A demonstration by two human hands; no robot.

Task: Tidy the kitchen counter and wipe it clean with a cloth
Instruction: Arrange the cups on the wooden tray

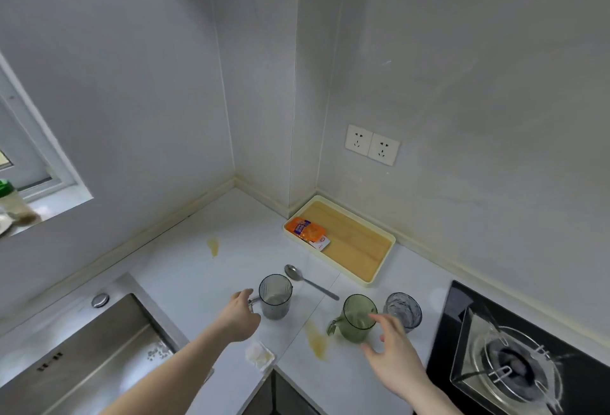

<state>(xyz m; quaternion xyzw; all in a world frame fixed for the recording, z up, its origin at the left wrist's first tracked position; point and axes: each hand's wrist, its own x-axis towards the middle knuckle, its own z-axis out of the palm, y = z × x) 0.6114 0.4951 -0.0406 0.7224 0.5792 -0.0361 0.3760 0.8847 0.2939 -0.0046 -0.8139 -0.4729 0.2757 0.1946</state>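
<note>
Soft, even daylight is coming from the window (pixel 29 150) at the left, leaving only faint shadows. The wide lens is bending the walls and edges. The right hand (pixel 394 353) is blurring slightly, and the window sill items are looking smeared.

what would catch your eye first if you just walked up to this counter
Two hands reaching for cups: the left hand at the grey cup's handle, the right hand spread beside the green cup. Yellow spills streak the white counter, and an orange packet lies in the corner tray.
</note>
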